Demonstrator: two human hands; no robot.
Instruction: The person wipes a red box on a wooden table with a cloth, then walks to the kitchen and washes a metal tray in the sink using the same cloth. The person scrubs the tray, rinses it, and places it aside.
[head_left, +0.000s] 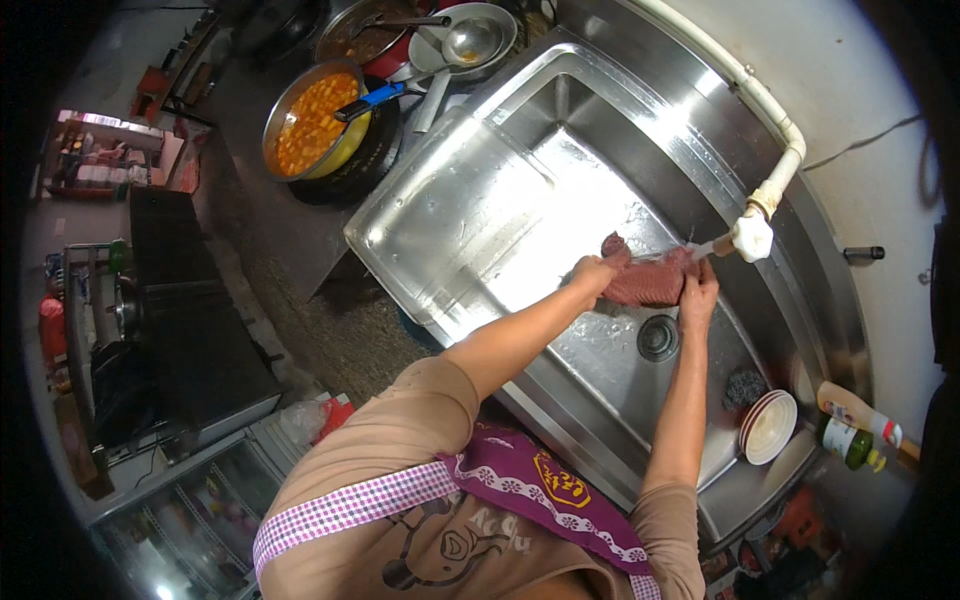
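Note:
A dark red piece of raw meat (646, 280) is stretched between my two hands above a stainless steel sink (592, 375). My left hand (592, 279) grips its left end, where a small lump of the meat sticks up past my fingers. My right hand (698, 289) holds the right end, close beneath the tap's outlet. Water runs from the white plastic tap (751, 237) onto the meat near my right fingers. The round drain (658, 338) lies just below the meat.
Stacked bowls (768, 427) and a dark scouring pad (745, 388) sit at the sink's right end, with bottles (847, 442) beyond. Left of the sink stand a pot of orange-red stew (315, 124) with a blue-handled utensil (382, 97), and a bowl holding a metal ladle (471, 41).

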